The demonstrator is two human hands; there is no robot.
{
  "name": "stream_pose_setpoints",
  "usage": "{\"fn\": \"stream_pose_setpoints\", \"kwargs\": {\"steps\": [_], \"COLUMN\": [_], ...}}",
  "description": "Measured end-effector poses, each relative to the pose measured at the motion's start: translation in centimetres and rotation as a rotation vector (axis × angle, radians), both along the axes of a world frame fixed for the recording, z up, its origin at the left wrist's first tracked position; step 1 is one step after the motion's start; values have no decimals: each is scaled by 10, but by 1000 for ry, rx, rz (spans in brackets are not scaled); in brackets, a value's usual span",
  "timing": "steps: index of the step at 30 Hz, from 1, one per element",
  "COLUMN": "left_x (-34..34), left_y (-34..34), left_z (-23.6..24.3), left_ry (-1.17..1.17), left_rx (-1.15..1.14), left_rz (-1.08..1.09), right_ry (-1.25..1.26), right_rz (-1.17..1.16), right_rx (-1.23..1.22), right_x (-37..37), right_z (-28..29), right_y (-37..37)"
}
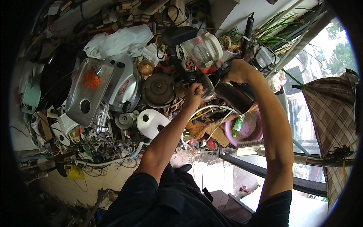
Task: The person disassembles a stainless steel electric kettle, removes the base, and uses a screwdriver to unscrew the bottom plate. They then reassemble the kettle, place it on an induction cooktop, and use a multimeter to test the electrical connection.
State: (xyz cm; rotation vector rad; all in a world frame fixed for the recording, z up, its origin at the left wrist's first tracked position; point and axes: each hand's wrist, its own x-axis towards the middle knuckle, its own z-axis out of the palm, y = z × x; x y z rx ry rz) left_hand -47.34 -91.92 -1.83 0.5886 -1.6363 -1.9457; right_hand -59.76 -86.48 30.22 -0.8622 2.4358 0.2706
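Observation:
Both my arms reach forward over the crowded bench. My right hand [240, 72] is closed around the dark handle of a shiny, dark cylindrical kettle [235, 97], which lies tilted with its rim to the left. My left hand [193, 95] is closed at the side of a clear, see-through jug [207, 88], close to the kettle's rim. Its fingers hide most of what they grip. Just beyond both hands is a blender jar [202, 49] with a cream handle and a red base. A brown lidded clay pot [158, 90] stands left of my left hand.
Further left, a metal tray [77, 108] with orange shreds sits on a silver meat grinder [126, 81]. A glass of amber liquid [146, 67] and a white plastic bag [119, 41] are behind. A purple basin [249, 130] and a plaid umbrella [331, 109] are at right.

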Motion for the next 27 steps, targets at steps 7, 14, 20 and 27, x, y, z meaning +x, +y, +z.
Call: {"fn": "stream_pose_setpoints", "kwargs": {"steps": [7, 14, 20, 27], "left_x": [-1, -2, -2, 1], "left_y": [-2, 0, -2, -1], "left_z": [-1, -3, -4, 7], "left_ry": [-10, 35, -1, 1], "left_rx": [-68, -27, 9, 3], "left_rz": [18, 20, 16, 15], "right_ry": [-7, -12, 13, 10], "right_rz": [-17, -19, -31, -96], "right_rx": [16, 45, 121, 115], "right_x": [7, 12, 19, 19], "right_z": [7, 11, 15, 16], "right_y": [-5, -8, -16, -17]}}
